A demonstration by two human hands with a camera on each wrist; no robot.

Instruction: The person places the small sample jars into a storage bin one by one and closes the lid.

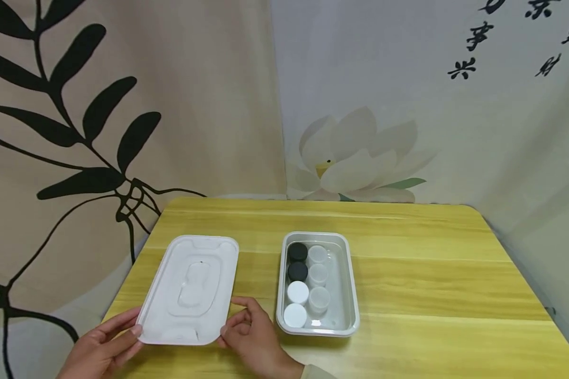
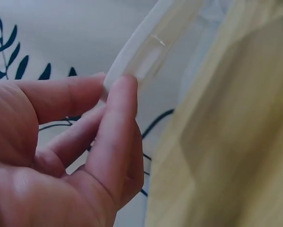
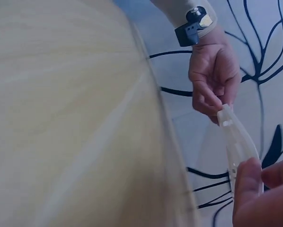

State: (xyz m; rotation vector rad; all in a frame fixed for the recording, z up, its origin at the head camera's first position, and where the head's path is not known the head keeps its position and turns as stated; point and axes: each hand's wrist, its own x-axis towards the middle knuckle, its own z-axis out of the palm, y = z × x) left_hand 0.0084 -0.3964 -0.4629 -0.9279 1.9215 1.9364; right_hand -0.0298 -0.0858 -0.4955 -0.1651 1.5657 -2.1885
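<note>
A white rectangular plastic lid (image 1: 187, 289) is held up at the table's left side, its face toward the head camera. My left hand (image 1: 105, 345) pinches its lower left corner between thumb and fingers; the left wrist view shows the lid's thin rim (image 2: 144, 45) caught at the fingertips. At the lower right corner my right hand (image 1: 253, 334) grips the edge. To the right stands a white rectangular box (image 1: 343, 284). Inside, along its left, run two black round caps (image 1: 297, 262) and two white round caps (image 1: 296, 304), beside three translucent round pieces (image 1: 318, 276).
Everything stands on a yellow wood-grain table (image 1: 422, 284), with its edge close to my left hand. Behind hangs a curtain (image 1: 218, 105) printed with dark leaves, a pale flower and characters. A small dark device (image 3: 193, 26) is strapped on the left wrist.
</note>
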